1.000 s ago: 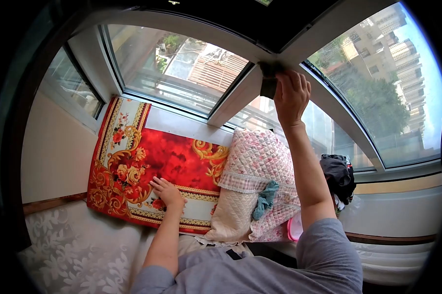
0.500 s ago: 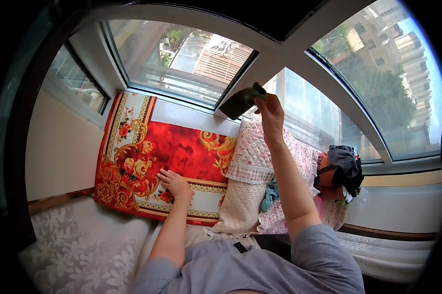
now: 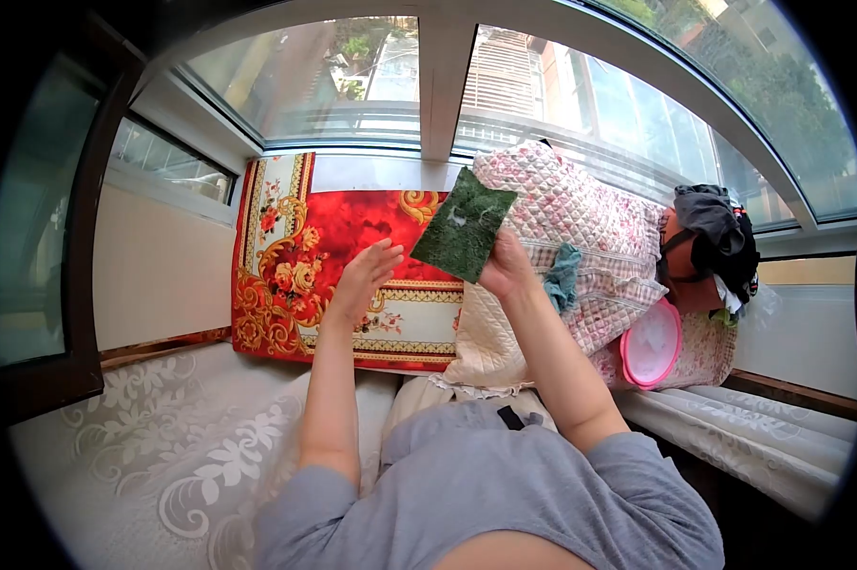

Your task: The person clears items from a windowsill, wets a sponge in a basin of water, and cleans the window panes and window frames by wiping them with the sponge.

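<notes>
My right hand (image 3: 511, 266) grips a dark green cloth (image 3: 464, 225) by its lower right edge. The cloth is a flat, roughly rectangular piece with a pale patch near its middle, held up above the bedding. My left hand (image 3: 364, 275) is open, fingers stretched towards the cloth but apart from it, above a red and gold floral mat (image 3: 352, 223). Beyond my right hand lies a pink and white quilted cover (image 3: 580, 214). A crumpled teal cloth (image 3: 563, 275) rests on it, close to my right wrist.
A pink-rimmed basin (image 3: 652, 344) tilts at the right, below a brown container (image 3: 690, 261) heaped with dark clothes (image 3: 723, 228). Windows (image 3: 561, 95) run along the back. White patterned curtains (image 3: 181, 456) hang at the lower left, near a dark-framed pane (image 3: 39, 218).
My right hand has come down from near the window, and the green cloth now spreads flat. My left hand has lifted off the floral mat towards it. The view has turned right.
</notes>
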Demonstrator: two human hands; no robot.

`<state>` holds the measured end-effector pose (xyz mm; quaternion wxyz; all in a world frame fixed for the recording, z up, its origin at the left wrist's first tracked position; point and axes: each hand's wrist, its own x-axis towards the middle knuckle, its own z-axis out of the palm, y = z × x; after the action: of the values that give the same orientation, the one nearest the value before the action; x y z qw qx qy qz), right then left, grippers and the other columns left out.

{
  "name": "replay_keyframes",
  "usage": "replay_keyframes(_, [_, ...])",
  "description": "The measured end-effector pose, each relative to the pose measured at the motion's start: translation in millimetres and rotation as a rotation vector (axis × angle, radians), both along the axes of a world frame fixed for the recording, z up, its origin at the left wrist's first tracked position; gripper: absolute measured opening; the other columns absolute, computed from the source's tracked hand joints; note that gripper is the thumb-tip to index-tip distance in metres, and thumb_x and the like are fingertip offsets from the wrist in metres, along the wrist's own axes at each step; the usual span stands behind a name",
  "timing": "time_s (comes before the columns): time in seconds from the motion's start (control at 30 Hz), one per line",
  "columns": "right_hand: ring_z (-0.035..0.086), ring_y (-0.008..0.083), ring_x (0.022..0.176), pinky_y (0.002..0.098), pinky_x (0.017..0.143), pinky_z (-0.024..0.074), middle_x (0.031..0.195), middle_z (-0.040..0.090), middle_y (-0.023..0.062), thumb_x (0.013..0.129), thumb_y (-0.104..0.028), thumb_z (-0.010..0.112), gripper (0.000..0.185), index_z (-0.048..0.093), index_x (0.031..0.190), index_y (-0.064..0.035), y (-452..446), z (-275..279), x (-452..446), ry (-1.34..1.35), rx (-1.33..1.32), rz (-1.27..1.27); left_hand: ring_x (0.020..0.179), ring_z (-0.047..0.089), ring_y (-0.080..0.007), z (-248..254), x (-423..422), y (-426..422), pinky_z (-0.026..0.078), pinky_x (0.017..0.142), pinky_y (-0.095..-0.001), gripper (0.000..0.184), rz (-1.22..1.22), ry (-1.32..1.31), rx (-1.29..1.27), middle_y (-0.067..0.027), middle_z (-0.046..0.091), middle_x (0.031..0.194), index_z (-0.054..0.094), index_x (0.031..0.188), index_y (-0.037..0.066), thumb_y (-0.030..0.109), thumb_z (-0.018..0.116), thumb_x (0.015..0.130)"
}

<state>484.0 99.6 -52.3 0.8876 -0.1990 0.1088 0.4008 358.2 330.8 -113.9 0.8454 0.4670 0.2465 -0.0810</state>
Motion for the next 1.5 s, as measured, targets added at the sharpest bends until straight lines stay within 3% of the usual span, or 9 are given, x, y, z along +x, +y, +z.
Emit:
replay_keyframes(0.1, [0.069,0.0240,0.108,0.0392,0.098,0.0560,0.121,0.068,0.0120,0.106,-0.020,0.051,0.030,0.062,0.126,-0.0016,3.2,23.2,-26.0,-0.077,-0.146,0.083,0.117,0.065,-0.0239,85.5,4.2,-47.7,0.052,0.100,-0.0417,0.056,0.026,-0.227,-0.538,-0.0121,0.065,0.132,0.049,0.145,0.004,0.037,0.063,0.101])
replay_keyframes(0.27, [0.064,0.0213,0.110,0.0321,0.093,0.0512,0.119,0.067,0.0101,0.104,-0.013,0.052,0.028,0.062,0.127,-0.0018,-1.9,28.6,-47.3,-0.919,-0.846,-0.057,0.107,0.068,-0.0188,68.1,-3.0,-94.4,0.058,0.091,-0.0355,0.039,-0.015,-0.069,-0.180,-0.0080,0.068,0.121,0.058,0.133,0.004,0.030,0.060,0.104])
replay_keyframes(0.4, [0.065,0.0229,0.109,0.0321,0.087,0.0531,0.114,0.066,0.0133,0.100,-0.007,0.057,0.025,0.063,0.123,-0.0001,-74.9,26.9,-45.6,-1.177,-1.109,-0.308,0.107,0.068,-0.0216,80.2,-10.9,-97.8,0.056,0.095,-0.0402,0.034,0.154,0.054,-0.332,-0.0085,0.069,0.116,0.058,0.132,0.006,0.026,0.058,0.104])
replay_keyframes(0.5, [0.068,0.0211,0.101,0.0321,0.083,0.0543,0.111,0.069,0.0126,0.099,-0.007,0.057,0.020,0.065,0.116,0.0001,-157.7,-15.2,-66.5,-0.916,-1.250,-0.227,0.107,0.066,-0.0221,45.2,1.1,-68.4,0.055,0.094,-0.0416,0.035,0.394,0.021,-0.156,-0.0063,0.068,0.116,0.056,0.134,0.008,0.027,0.058,0.104])
replay_keyframes(0.73, [0.070,0.0172,0.084,0.0295,0.073,0.0543,0.091,0.071,0.0105,0.100,-0.003,0.054,0.014,0.065,0.108,0.0011,-290.2,-45.7,-148.5,-0.586,-1.430,-0.196,0.112,0.061,-0.0182,131.2,146.5,-52.0,0.052,0.095,-0.0368,0.035,0.720,-0.237,0.163,-0.0036,0.061,0.123,0.053,0.136,0.009,0.025,0.058,0.105])
replay_keyframes(0.93, [0.065,0.0109,0.076,0.0237,0.065,0.0500,0.094,0.069,0.0069,0.102,-0.005,0.052,0.014,0.063,0.110,-0.0008,-305.3,-48.8,-155.1,-0.329,-1.356,-0.362,0.118,0.054,-0.0205,185.8,270.3,-80.2,0.043,0.106,-0.0370,0.041,0.613,-0.839,0.386,-0.0078,0.053,0.132,0.043,0.141,0.006,0.015,0.056,0.103])
replay_keyframes(1.07, [0.065,0.0112,0.075,0.0233,0.064,0.0501,0.094,0.069,0.0071,0.102,-0.005,0.052,0.014,0.063,0.110,-0.0013,-304.8,-60.3,-147.5,-0.310,-1.345,-0.372,0.106,0.055,-0.0194,160.9,309.4,-79.1,0.050,0.089,-0.0333,0.042,0.754,-0.871,1.180,-0.0122,0.049,0.116,0.049,0.129,0.001,0.008,0.069,0.093])
replay_keyframes(1.3, [0.067,0.0119,0.074,0.0237,0.063,0.0510,0.094,0.070,0.0069,0.102,-0.005,0.052,0.014,0.064,0.109,-0.0016,-294.4,-71.7,-119.9,-0.325,-1.286,-0.300,0.075,0.062,-0.0229,140.8,297.5,-41.0,0.053,0.068,-0.0323,0.019,0.554,-0.755,1.537,-0.0122,0.054,0.098,0.062,0.105,0.002,0.002,0.072,0.088])
replay_keyframes(1.5, [0.068,0.0117,0.075,0.0244,0.063,0.0519,0.094,0.070,0.0058,0.103,-0.007,0.053,0.014,0.064,0.110,-0.0022,-278.5,-60.9,-97.6,-0.400,-1.265,-0.274,0.076,0.064,-0.0260,214.0,305.8,-45.7,0.052,0.067,-0.0344,0.012,0.621,-0.945,1.714,-0.0122,0.059,0.094,0.065,0.099,0.003,-0.001,0.069,0.089])
